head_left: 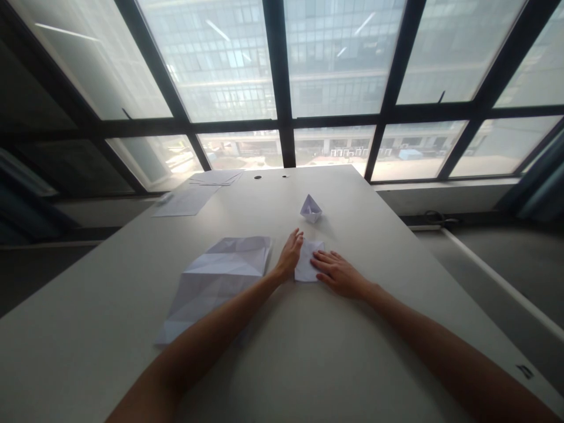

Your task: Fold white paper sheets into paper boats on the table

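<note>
A small folded square of white paper (pixel 307 269) lies flat on the white table, between my two hands. My right hand (pixel 339 274) rests on its right part, fingers stretched out and lying flat. At the square's left edge, my left hand (pixel 291 254) stands on its side with the fingers extended; whether it presses on the paper I cannot tell. Just beyond the square sits a folded paper boat (pixel 311 209), upright with a pointed peak. Left of my left forearm spreads a large creased sheet of paper (pixel 224 271), partly covered by that arm.
Several flat sheets of paper (pixel 187 200) lie at the table's far left. Two round holes sit near the far edge of the table (pixel 352 341). Tall windows with dark frames (pixel 286 141) rise behind it. A pale pipe (pixel 497 279) runs along the floor at right.
</note>
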Motion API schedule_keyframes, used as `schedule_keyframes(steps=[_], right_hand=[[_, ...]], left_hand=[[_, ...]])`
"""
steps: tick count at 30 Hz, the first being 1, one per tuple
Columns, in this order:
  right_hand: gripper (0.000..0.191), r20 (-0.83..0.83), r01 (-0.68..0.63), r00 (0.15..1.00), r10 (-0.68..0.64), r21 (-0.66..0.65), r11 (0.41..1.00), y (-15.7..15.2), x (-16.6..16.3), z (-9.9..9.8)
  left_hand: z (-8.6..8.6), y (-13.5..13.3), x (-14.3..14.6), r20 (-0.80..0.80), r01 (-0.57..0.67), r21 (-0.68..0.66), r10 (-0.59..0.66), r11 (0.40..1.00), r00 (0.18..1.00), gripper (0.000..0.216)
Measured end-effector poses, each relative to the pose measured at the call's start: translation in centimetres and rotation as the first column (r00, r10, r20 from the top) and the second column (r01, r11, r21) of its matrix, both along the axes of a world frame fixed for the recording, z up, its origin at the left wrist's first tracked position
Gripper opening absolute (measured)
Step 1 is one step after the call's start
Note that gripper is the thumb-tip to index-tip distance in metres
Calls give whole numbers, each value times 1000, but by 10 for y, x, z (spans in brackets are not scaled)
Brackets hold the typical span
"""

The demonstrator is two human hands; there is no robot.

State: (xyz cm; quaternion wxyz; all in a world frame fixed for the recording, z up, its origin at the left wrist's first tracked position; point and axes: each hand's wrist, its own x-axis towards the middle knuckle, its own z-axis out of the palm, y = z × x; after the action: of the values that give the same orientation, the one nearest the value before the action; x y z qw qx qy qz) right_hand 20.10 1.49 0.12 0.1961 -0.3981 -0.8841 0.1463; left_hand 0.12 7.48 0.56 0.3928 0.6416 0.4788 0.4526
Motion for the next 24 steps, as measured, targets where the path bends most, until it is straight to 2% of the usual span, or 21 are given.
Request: schedule_keyframes(steps=[3, 6, 8, 9, 12, 14, 17, 21, 24], right_hand=[[53, 73, 10, 997, -12, 21, 1000, -2, 0, 1], [55, 68, 30, 997, -32, 36, 999, -3, 0, 3], [53, 43, 43, 998, -46, 56, 997, -3, 1, 4], [50, 26, 54, 998, -56, 68, 996, -3, 2, 5], [34, -38, 104, 994, -102, 84, 991, 0, 5, 4], [30, -74, 146, 987, -140, 83, 986, 3, 7, 2], [37, -47, 189, 981, -186, 86, 978, 6, 8, -4], [55, 109, 230, 966, -233, 40, 972, 7, 8, -10], [60, 193, 286, 939, -283, 11, 958, 9, 8, -13]], left_hand=[[-2, 0, -1, -142, -27, 39, 32, 999, 989, 52], [-5, -4, 1, -354, -46, 193, 113, 980, 928, 59], [-6, -10, 4, -496, 22, 301, 137, 953, 858, 58], [-6, -13, 5, -564, 94, 323, 112, 942, 818, 55], [-6, -19, 9, -706, 334, 282, -41, 899, 707, 49], [-7, -22, 10, -750, 428, 251, -106, 868, 653, 48], [-7, -24, 9, -804, 495, 227, -125, 839, 581, 54], [-5, -27, 7, -851, 533, 183, -138, 826, 506, 67], [-3, -28, 7, -872, 550, 171, -134, 817, 470, 69]])
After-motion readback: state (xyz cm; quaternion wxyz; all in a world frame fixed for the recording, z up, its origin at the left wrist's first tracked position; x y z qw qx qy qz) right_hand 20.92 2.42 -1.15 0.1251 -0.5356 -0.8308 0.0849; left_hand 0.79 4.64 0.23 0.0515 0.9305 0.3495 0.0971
